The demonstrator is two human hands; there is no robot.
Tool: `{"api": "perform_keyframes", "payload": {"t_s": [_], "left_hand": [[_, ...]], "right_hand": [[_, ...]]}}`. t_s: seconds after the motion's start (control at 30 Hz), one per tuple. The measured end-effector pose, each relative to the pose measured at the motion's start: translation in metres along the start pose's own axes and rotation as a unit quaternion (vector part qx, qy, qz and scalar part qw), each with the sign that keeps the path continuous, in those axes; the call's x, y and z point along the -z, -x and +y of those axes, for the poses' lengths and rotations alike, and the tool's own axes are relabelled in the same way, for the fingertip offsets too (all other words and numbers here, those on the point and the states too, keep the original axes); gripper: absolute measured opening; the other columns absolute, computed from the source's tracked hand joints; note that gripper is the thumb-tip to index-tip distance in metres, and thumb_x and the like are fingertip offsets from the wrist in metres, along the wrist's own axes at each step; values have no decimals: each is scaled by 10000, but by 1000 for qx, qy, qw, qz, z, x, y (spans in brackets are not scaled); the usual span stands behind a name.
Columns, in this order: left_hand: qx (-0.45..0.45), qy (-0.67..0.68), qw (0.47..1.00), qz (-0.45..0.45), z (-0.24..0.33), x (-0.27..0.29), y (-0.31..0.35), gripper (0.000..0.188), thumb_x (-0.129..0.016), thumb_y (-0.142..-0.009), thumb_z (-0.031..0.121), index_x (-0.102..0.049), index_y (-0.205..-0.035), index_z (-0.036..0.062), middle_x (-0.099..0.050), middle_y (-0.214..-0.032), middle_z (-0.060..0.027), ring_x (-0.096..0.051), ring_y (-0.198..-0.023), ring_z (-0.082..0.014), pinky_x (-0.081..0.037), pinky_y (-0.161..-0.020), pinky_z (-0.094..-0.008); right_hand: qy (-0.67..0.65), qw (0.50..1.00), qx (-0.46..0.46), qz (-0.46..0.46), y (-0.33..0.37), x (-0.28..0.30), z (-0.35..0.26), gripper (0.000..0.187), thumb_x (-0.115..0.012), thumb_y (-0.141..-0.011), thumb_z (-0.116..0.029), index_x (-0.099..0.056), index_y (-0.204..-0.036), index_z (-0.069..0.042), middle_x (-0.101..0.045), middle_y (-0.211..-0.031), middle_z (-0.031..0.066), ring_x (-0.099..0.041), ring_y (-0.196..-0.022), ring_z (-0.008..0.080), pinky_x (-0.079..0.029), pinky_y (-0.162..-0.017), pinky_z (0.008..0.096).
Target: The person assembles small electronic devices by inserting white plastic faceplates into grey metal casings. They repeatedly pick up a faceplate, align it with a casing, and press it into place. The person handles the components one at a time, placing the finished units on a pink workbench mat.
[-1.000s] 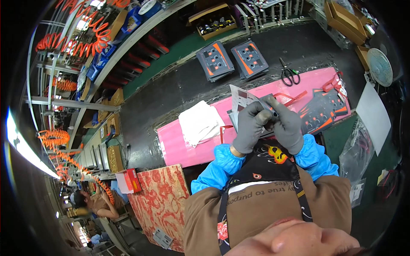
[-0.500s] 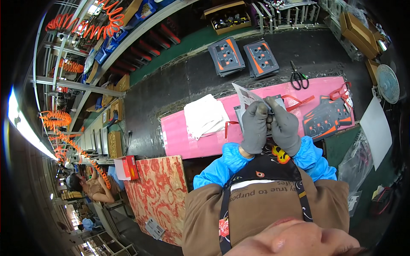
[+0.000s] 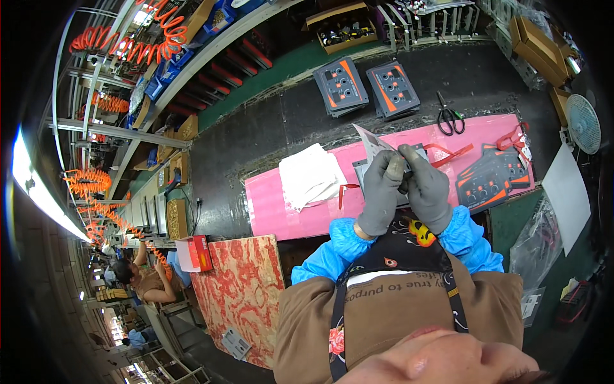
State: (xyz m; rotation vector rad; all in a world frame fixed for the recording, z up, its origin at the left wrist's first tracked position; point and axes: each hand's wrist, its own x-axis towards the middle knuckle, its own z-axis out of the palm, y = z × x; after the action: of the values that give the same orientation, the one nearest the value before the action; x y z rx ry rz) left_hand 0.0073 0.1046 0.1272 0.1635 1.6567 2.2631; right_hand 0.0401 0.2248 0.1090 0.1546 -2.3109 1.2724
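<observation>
Both my hands wear grey gloves and meet over the pink mat (image 3: 275, 205). Between their pinched fingers is a thin printed sheet (image 3: 371, 142), pale with dark patches, its far corner sticking up. My left hand (image 3: 382, 195) grips the sheet's near end, and my right hand (image 3: 425, 189) is closed at the same spot; its fingertips partly hide what they hold. Under the hands lies a grey panel (image 3: 359, 171), mostly covered. White sheets (image 3: 310, 176) are piled to the left. Dark grey and orange panel stickers (image 3: 489, 179) lie to the right, by a red ribbon (image 3: 448, 153).
Two stacks of grey-orange panels (image 3: 341, 88) (image 3: 393, 91) stand on the black table, with black scissors (image 3: 449, 118) to their right. A red-patterned board (image 3: 240, 294) and a red box (image 3: 195, 254) are at left. A fan (image 3: 583, 125) stands far right; a co-worker (image 3: 153, 281) sits far left.
My hands shift very slightly with the sheet still pinched between them, and its raised corner tilts a little. The co-worker at far left has raised an arm.
</observation>
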Motion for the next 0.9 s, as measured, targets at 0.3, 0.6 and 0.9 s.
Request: {"api": "perform_keyframes", "payload": {"t_s": [0.3, 0.6, 0.9], "left_hand": [[-90, -98, 990, 51, -3, 2, 3, 356, -585, -998, 387, -575, -947, 35, -540, -757, 4, -506, -682, -74, -425, -595, -247], [-82, -190, 977, 56, 19, 11, 3, 203, -609, -984, 208, -593, -942, 10, -595, -789, -3, -528, -671, -73, -433, -586, -231], [25, 328, 931, -159, -2, 64, -13, 311, -653, -948, 372, -562, -846, 92, -361, -589, 83, -281, -406, -11, -236, -356, -196]], "right_hand": [[31, 999, 38, 21, -2, -2, 0, 586, -562, -800, 67, -534, -1371, -59, -675, -1114, 183, -695, -771, 317, -558, -630, 382], [-437, 867, -228, -75, -2, 11, -20, 455, -513, -955, -139, -505, -1375, 37, -623, -1215, 113, -573, -1102, 139, -472, -917, 297], [-369, 862, -346, -28, -35, 34, 0, 345, -507, -1006, -291, -655, -998, 21, -647, -720, 67, -584, -554, 120, -465, -494, 240]]}}
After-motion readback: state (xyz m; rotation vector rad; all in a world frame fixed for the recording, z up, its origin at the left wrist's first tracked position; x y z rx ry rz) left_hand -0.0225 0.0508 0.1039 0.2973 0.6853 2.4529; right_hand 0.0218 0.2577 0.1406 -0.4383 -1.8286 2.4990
